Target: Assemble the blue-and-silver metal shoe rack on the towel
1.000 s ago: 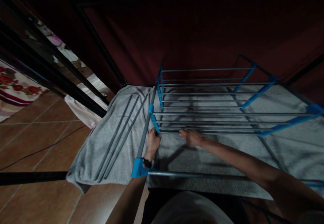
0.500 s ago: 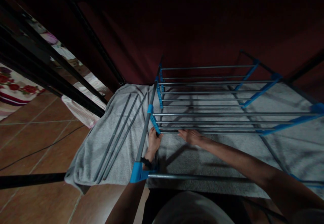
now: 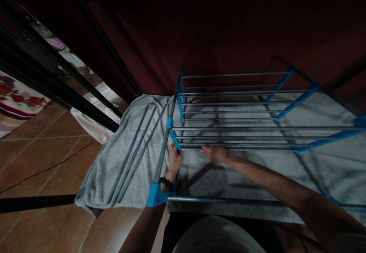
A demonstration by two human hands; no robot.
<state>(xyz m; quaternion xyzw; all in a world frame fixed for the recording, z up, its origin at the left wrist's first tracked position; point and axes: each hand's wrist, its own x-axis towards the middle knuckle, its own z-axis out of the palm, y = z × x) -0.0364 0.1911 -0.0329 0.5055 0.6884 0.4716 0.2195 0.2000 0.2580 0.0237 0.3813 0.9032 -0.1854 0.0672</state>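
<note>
A rack [image 3: 228, 128] of grey metal tubes and blue plastic brackets lies on a grey towel. My left hand [image 3: 175, 158], with a dark band at the wrist, reaches under the side tube. Its fingers close around the lower end of a blue bracket [image 3: 175, 138] at the rack's left side. My right hand [image 3: 215, 154] is at the nearest lower metal tube [image 3: 257, 149], to the right of my left hand. Its fingers are bent over that tube, with their tips partly hidden. A blue corner piece [image 3: 156, 194] joins the side tube and the front tube [image 3: 223, 199] close to me.
Three loose grey tubes [image 3: 137, 154] lie side by side on the grey towel [image 3: 97, 180], left of the rack. Black metal bars [image 3: 57, 89] cross the left side. Behind the rack stands a dark red panel [image 3: 228, 36]. A thin cable [image 3: 48, 168] runs over the tiled floor [image 3: 42, 207].
Both hands stay in nearly the same places on the rack. The view has shifted very slightly; the rack's right end appears a little further right.
</note>
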